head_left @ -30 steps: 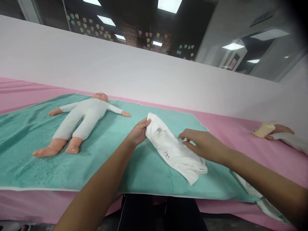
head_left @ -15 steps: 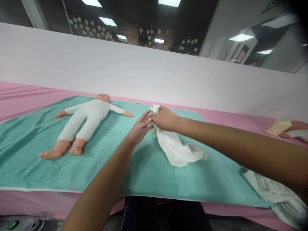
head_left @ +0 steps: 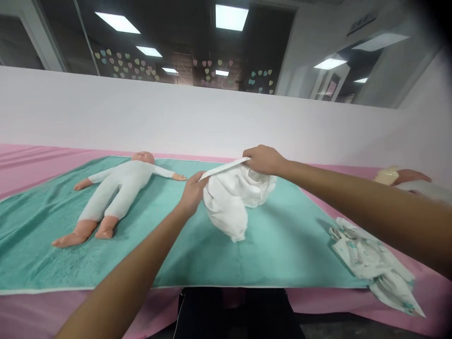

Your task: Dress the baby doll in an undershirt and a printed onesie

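Observation:
A small white garment hangs above the teal towel, held up by both my hands. My left hand pinches its left edge and my right hand grips its right edge, so the hem stretches taut between them. The rest of the cloth droops in a bunch below. A baby doll in a white bodysuit lies on its back on the towel to the left, arms spread, well apart from my hands.
The towel lies on a pink sheet against a white partition. A crumpled patterned garment sits at the towel's right edge. At far right another person's hand rests by a cream object.
The garment has been lifted off the towel. My right hand moved from its lower part to the top edge, then both hands drew apart and stretched the opening.

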Motion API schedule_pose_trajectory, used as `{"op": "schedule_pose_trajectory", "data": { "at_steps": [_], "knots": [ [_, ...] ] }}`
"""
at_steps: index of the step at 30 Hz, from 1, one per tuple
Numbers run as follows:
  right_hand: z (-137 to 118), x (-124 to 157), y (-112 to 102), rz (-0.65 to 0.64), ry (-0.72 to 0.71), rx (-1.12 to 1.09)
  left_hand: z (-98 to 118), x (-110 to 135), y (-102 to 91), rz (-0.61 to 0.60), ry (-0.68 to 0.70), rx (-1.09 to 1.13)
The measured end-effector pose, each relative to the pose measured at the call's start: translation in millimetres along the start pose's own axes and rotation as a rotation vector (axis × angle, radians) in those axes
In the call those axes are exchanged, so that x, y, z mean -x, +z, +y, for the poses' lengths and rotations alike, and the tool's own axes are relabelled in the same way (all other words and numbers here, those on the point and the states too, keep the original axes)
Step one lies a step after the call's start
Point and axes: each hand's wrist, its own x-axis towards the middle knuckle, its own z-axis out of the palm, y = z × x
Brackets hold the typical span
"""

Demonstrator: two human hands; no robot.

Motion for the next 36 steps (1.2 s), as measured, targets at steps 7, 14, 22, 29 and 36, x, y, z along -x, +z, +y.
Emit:
{"op": "schedule_pose_trajectory", "data": {
  "at_steps": [7, 14, 22, 29, 36],
  "knots": [
    [59, 38, -39, -0.183, 0.15, -0.382, 77, -31, -25.7, -0.183, 0.097, -0.801],
    [93, 51, -5, -0.542, 0.116, -0.412, 65, -47, -44.1, -0.48, -0.202, -1.143],
    [103, 10, 118, -0.437, 0.214, -0.176, -37, -57, -38.8, -0.363, -0.32, -1.363],
    [93, -11, 190, -0.104, 0.459, -0.079, -90, -77, -24.8, -0.026, -0.179, -1.369],
    [89, 0, 233, 0.156, 0.406, -0.278, -123, -67, -21.3, 0.051, 0.073, -1.306]
  ]
}}
